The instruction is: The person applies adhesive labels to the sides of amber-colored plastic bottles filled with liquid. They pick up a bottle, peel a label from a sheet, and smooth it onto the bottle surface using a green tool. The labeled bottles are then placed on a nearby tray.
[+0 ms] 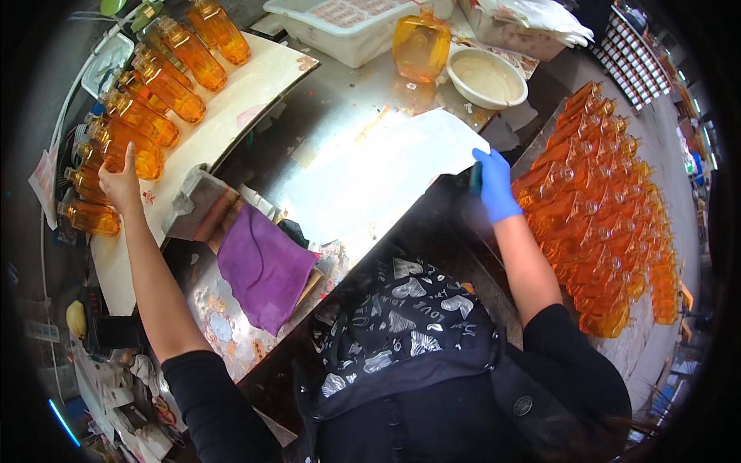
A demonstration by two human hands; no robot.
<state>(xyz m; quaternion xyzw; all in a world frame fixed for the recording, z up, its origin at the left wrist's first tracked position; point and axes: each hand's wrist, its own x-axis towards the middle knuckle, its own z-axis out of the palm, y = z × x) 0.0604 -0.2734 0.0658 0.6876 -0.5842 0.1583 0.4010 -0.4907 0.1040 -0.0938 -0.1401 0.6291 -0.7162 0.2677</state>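
Note:
Over at the left, my bare left hand (pixel 122 185) reaches to a row of clear bottles of amber liquid. Its thumb and fingers close around one bottle (pixel 137 147), and part of that grip is hidden. My right hand (pixel 498 187), in a blue glove, is closed at the right edge of the worktable. A small dark green piece (pixel 475 178) shows in its fingers; its kind is unclear. Just beyond the fingertips lies the corner of a bright white sheet-like surface (pixel 440 139), washed out by glare. In front of my left forearm, a purple cloth (pixel 266 266) drapes over a stand.
A large amber bottle (pixel 421 46) stands at the back beside a white bowl (pixel 488 79) and a white plastic bin (pixel 347 38). Many amber bottles (pixel 594 208) crowd the right side. A pale board (pixel 208 127) bears the left row. A yellow-handled thing (pixel 76 320) lies lower left.

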